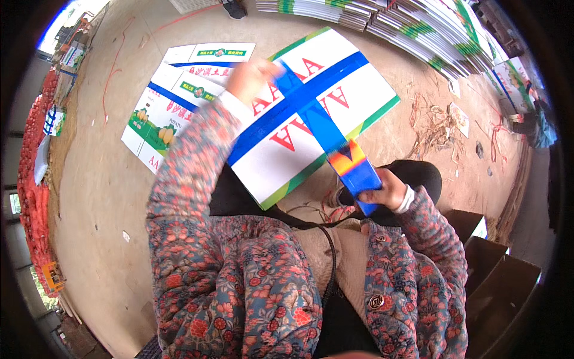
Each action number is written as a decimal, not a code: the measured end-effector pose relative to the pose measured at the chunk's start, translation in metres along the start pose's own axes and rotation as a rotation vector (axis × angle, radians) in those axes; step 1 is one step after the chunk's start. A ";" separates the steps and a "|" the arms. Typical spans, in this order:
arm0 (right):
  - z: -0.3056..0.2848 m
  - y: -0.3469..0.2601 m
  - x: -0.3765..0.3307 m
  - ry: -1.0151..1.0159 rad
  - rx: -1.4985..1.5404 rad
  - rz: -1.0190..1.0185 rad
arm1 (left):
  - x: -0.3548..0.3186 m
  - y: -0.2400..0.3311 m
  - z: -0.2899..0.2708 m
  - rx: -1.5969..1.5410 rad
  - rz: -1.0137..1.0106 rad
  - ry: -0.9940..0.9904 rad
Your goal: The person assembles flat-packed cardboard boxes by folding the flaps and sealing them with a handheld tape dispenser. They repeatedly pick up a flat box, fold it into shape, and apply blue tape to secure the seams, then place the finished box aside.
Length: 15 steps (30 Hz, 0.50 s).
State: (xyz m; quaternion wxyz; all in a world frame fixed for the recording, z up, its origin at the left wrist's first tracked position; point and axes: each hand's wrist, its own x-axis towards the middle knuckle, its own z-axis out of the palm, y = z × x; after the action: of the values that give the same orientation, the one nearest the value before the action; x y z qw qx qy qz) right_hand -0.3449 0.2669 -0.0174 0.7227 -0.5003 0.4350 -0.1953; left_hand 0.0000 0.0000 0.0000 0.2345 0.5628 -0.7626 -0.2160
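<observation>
In front of me a white carton with green edges and red lettering is tilted, its closed face toward me. One blue tape strip runs along its seam. A second blue strip crosses that seam and reaches the tape dispenser. My right hand is wrapped round the blue and orange tape dispenser, held at the carton's near edge. Over the carton's far left edge is my left hand, close to the crossing strip's other end. Motion blurs its fingers, so their grip is unclear.
Printed white cartons lie on the floor at the left. Flat cardboard stacks stand at the far right. Loose straps and scraps litter the right floor. Red net sacks line the left side; brown boxes sit beside me, right.
</observation>
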 end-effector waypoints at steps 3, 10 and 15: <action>-0.004 -0.004 -0.026 0.017 0.095 0.100 | 0.063 -0.048 -0.034 -0.044 -0.007 0.205; -0.024 0.019 -0.016 0.074 0.164 0.102 | 0.155 -0.143 0.059 0.583 -0.090 -0.172; -0.031 0.053 0.001 0.131 0.197 0.151 | 0.125 -0.150 0.116 0.329 -0.176 -0.499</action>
State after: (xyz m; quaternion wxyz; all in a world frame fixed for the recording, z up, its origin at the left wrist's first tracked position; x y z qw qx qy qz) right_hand -0.3781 0.2716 -0.0683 0.7509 -0.3791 0.4965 -0.2143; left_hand 0.0111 -0.1536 -0.1671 -0.0735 0.5867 -0.7697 -0.2406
